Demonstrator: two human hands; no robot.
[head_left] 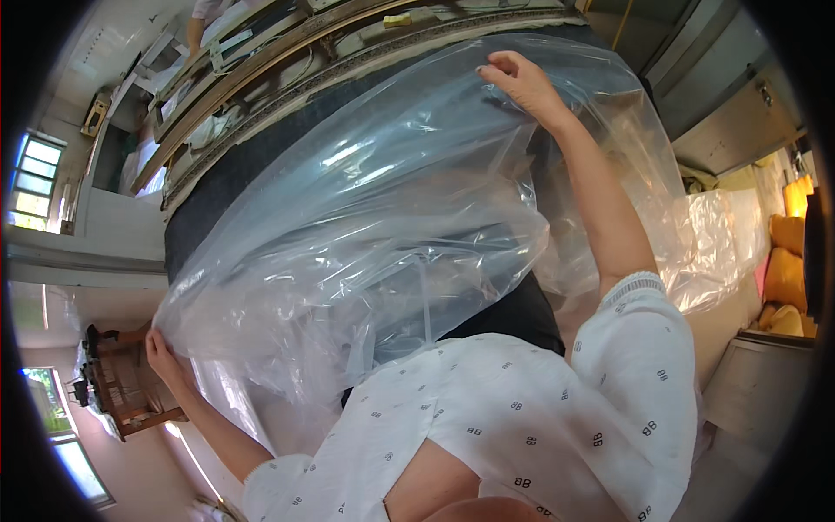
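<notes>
A large clear plastic sheet (374, 217) billows over a big dark upholstered panel (235, 174) in front of me. My right hand (520, 83) reaches far up and pinches the sheet's upper edge. At the lower left, my left hand (165, 355) grips the sheet's other edge. Both arms are stretched wide apart and the plastic hangs loosely between them, covering most of the dark panel. My white patterned shirt (539, 409) fills the lower part of the view.
Wooden frames (287, 43) lean behind the dark panel. A small wooden frame (117, 383) stands by my left hand. More clear plastic (713, 235) and yellow cushions (787, 261) lie at the right, above a grey cabinet (757, 383). Windows (30, 178) are on the left.
</notes>
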